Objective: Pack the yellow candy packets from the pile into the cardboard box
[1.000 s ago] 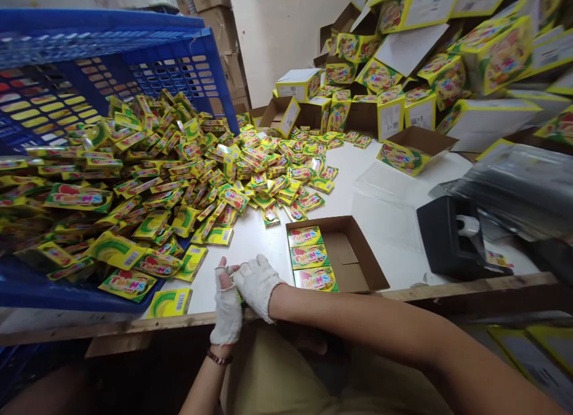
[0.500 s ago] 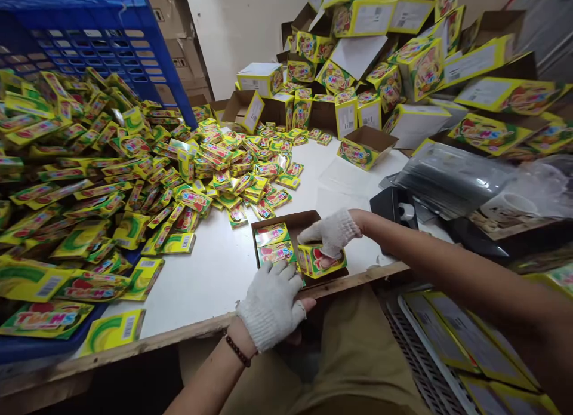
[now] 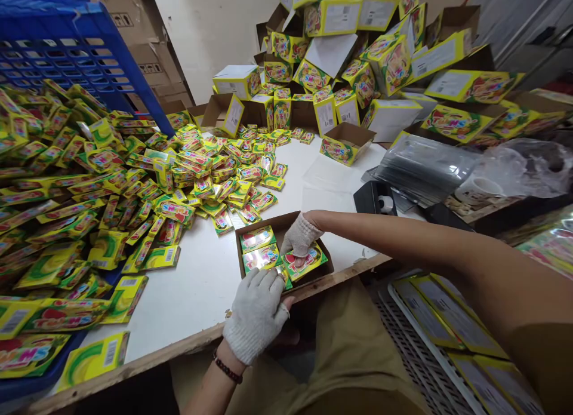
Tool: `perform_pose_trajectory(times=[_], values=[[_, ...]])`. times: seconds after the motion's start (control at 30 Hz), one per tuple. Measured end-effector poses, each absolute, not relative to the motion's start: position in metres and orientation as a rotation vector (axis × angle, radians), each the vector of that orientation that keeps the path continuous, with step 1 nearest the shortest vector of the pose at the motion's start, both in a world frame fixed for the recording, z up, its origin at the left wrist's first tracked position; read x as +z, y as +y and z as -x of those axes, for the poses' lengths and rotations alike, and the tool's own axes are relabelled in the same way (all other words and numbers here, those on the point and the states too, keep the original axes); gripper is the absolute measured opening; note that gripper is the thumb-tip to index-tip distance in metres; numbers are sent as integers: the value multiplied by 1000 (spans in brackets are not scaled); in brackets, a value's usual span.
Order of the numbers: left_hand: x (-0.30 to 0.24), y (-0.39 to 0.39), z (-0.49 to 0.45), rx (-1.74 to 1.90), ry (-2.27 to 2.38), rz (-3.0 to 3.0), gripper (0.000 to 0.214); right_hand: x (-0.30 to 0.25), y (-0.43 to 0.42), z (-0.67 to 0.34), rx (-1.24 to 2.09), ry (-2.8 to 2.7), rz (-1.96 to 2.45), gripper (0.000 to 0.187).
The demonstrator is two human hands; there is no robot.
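A brown open cardboard box (image 3: 286, 219) lies on the white table near its front edge. Yellow candy packets (image 3: 258, 238) are stacked along its left side. My right hand (image 3: 299, 237), in a white glove, presses a stack of yellow packets (image 3: 308, 261) down into the box's right side, fingers closed on it. My left hand (image 3: 256, 312), gloved too, rests with fingers curled on the box's near-left corner and the packets there.
A big heap of loose yellow packets (image 3: 134, 176) spills from a tipped blue crate (image 3: 67, 45) on the left. Yellow printed cartons (image 3: 358, 74) are piled at the back right. A black tape dispenser (image 3: 378, 199) and clear plastic sheets (image 3: 425, 164) lie to the right.
My hands moved from the table edge to the box. The right hand carried a stack of packets in and lowered it; the left hand settled on the box's near corner.
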State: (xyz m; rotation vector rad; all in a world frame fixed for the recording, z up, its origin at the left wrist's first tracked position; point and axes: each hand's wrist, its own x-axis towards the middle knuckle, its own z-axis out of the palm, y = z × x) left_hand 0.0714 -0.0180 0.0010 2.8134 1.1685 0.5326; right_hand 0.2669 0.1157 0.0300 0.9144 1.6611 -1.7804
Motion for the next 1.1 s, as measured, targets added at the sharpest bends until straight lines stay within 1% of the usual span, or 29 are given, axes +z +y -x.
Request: perform_pose_trajectory(times=[0.07,0.13,0.2,0.27,0.33,0.4,0.5,0.6,0.73,0.83,0.9,1.0,1.1], values=[[-3,-19,-74,579,1202,-2846,17,24,114,-273,-1882,1643,-929,49],[-6,-19,-75,603,1244,-2856,14,21,114,-277,-1898,1665,-943,50],[-7,-18,-76,631,1279,-2860,13,21,115,-283,-1900,1724,-960,50],[-8,-18,-75,668,1273,-2873,14,20,116,-290,-1971,1773,-987,50],[-9,-17,-74,686,1247,-2888,14,17,116,-296,-2067,1745,-987,50],[-9,-16,-73,675,1227,-2890,14,12,115,-297,-2054,1686,-916,48],[-9,-15,-71,649,1221,-2878,15,5,118,-288,-1923,1615,-788,46],[-10,-15,-69,641,1192,-2884,14,6,125,-276,-1759,1610,-780,43],[-10,-16,-67,653,1162,-2888,13,24,122,-269,-1459,1825,-868,37],[-5,-16,-68,620,1175,-2854,17,36,107,-266,-1342,1965,-896,43],[-3,-16,-69,592,1173,-2834,15,40,97,-263,-1257,1989,-919,48],[-1,-15,-69,577,1159,-2822,10,41,87,-256,-1106,1987,-928,52],[-1,-16,-68,575,1161,-2822,13,44,83,-251,-912,2044,-955,57]])
